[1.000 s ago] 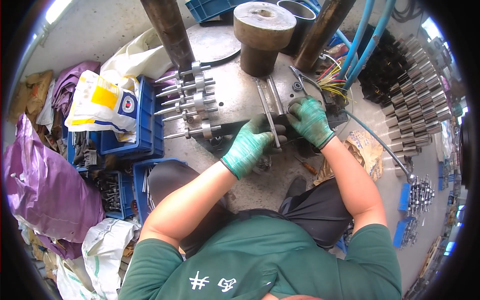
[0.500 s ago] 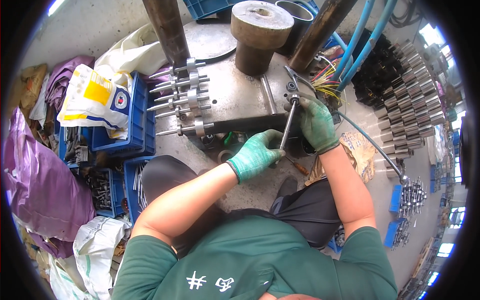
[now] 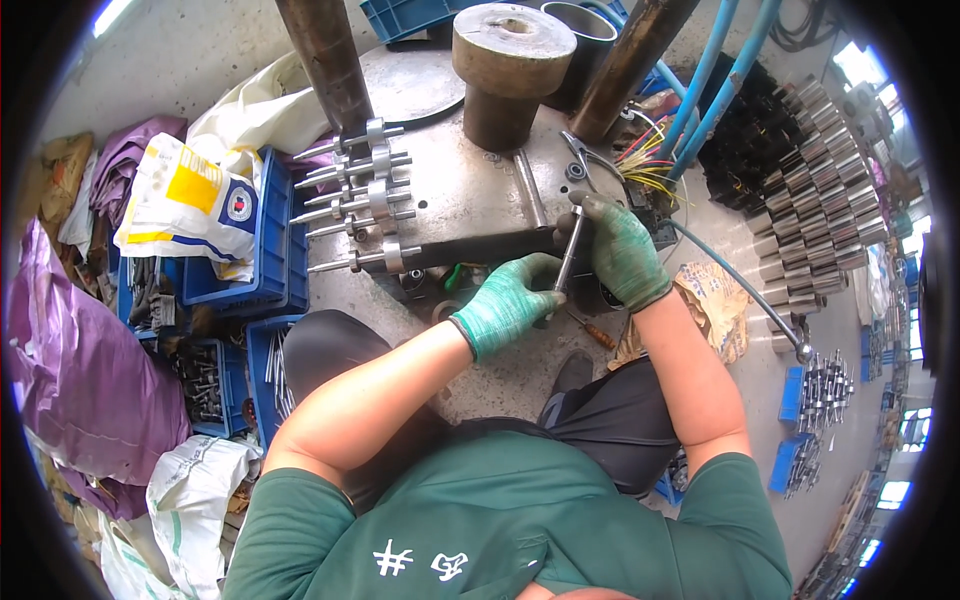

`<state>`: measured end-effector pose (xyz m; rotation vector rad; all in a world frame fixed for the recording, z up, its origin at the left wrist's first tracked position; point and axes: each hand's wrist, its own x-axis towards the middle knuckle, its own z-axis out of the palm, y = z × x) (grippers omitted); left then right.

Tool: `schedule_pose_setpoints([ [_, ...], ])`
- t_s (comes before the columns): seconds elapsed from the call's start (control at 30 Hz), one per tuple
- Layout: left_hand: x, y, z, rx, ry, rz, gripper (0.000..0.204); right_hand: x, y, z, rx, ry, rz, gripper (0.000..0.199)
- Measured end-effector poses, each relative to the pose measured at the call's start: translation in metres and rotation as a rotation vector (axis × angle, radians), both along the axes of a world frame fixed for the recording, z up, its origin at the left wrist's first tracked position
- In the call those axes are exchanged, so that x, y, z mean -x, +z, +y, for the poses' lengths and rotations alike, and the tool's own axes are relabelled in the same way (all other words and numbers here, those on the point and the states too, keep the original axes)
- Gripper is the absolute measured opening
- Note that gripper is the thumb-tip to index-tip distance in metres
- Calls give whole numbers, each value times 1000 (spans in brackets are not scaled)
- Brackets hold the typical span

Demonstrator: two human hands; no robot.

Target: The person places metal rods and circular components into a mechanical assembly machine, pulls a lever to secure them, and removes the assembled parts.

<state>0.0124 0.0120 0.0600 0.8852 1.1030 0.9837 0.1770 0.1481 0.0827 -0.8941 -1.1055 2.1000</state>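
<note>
A slim metal shaft [image 3: 570, 252] slants between my two gloved hands, in front of the press bed. My left hand [image 3: 508, 305], in a green knit glove, is closed round its lower end. Higher up, my right hand [image 3: 628, 255], in a matching glove, has its fingers closed at the upper end, partly covering it. Just beyond the right hand, a pair of pliers [image 3: 590, 162] lies on the metal press bed [image 3: 455, 200], beside a small dark ring [image 3: 574, 172]. Several shafts with thick collars [image 3: 380, 195] lie in a row at the bed's left edge.
Two dark columns [image 3: 325, 65] and a heavy round ram [image 3: 505, 100] rise from the bed. A loose bar [image 3: 530, 188] lies near the ram. Blue crates [image 3: 275, 240] and sacks line the left. Stacked metal cylinders [image 3: 825, 190] and a hose [image 3: 740, 275] are at right.
The shaft stands slightly steeper, and the ring-like part seen at its top is now covered by my right fingers. The bed has shifted slightly left in view.
</note>
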Motion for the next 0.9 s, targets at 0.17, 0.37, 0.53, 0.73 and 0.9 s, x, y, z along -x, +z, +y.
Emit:
schedule_pose_setpoints([
  [0.17,-1,-3,0,-46,3,4,47,0,6,-2,-9,20,1,45],
  [0.37,7,4,4,-83,43,123,45,10,16,-22,-16,83,9,51],
  [0.53,13,3,4,-121,122,126,42,14,4,-26,-111,160,-49,46],
  [0.73,11,-28,18,-367,293,357,41,4,15,-11,-258,-30,-10,38],
  [0.9,10,-18,8,-574,11,703,36,-74,42,33,-534,-40,-282,40],
])
